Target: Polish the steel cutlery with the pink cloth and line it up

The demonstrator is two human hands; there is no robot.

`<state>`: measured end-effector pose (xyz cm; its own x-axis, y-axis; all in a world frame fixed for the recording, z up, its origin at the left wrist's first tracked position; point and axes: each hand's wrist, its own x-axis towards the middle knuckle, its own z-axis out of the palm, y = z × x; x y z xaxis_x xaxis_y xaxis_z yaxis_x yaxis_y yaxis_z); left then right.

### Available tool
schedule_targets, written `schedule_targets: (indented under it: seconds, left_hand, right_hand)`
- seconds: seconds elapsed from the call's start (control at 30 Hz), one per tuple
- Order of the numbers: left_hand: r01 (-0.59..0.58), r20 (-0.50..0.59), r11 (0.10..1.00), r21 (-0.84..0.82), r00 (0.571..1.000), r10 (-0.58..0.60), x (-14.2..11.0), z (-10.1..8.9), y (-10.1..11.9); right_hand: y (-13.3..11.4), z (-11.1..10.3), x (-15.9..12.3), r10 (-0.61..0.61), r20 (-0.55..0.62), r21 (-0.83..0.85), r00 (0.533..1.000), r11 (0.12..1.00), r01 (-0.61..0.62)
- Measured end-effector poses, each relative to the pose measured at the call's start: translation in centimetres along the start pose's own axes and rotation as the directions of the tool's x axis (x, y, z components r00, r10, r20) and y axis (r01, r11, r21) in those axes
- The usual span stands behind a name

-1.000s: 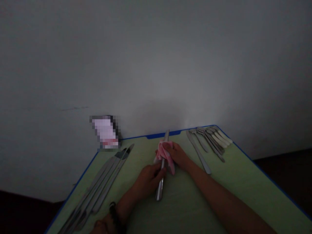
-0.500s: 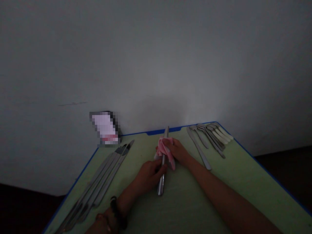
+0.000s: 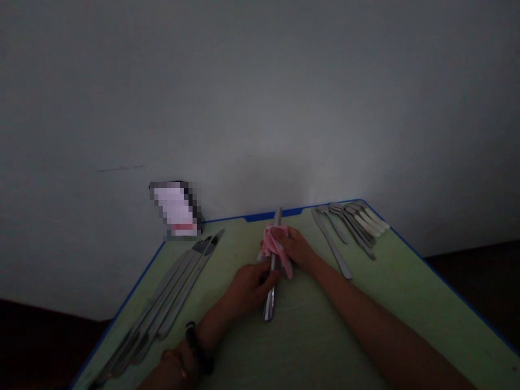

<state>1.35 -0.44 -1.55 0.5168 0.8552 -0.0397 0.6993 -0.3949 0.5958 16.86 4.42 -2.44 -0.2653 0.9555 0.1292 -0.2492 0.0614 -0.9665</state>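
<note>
A metal table knife [image 3: 268, 307] points away from me above the middle of the table, its blade tip toward the wall. My left hand [image 3: 252, 287] is closed on the handle, thumb on top. Around the blade is a folded pink cloth [image 3: 273, 242], and my right hand [image 3: 296, 248] pinches it against the metal. The cloth hides the middle of the knife, and one corner hangs down on the right. The tip shows beyond the cloth.
Several table knives [image 3: 179, 292] lie along the left side of the green table [image 3: 317, 336]. On the right are a single knife [image 3: 332, 244], several spoons or forks [image 3: 351, 230] and some white-handled pieces [image 3: 371, 221]. A blurred-out phone-like device [image 3: 174, 208] leans against the wall [image 3: 260, 97].
The whole view has shifted slightly, with everything a little higher in the picture. Both hands keep the same hold on the knife and cloth.
</note>
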Motion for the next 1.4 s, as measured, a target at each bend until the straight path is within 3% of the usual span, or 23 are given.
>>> schedule_targets:
  seconds: [0.3, 0.47, 0.6, 1.4]
  left_hand:
    - [-0.019, -0.007, 1.000, 0.005, 1.000, 0.019, 0.0, -0.1, 0.1]
    - [-0.035, -0.001, 0.999, 0.027, 0.999, 0.035, -0.1, -0.1, 0.2]
    - [-0.024, -0.011, 0.999, 0.035, 1.000, 0.024, 0.0, -0.1, 0.2]
    - [-0.072, -0.028, 0.997, 0.041, 0.997, 0.073, -0.1, 0.0, 0.1]
  right_hand:
    - [0.3, -0.1, 0.2, -0.043, -0.019, -0.036, 0.999, 0.998, 0.042]
    - [-0.1, 0.0, 0.1, -0.066, 0.026, -0.053, 0.997, 0.996, 0.067]
    - [0.3, -0.1, 0.2, -0.049, -0.021, -0.060, 0.999, 0.997, 0.047]
    - [1.0, -0.3, 0.5, -0.036, -0.030, -0.051, 0.999, 0.998, 0.035]
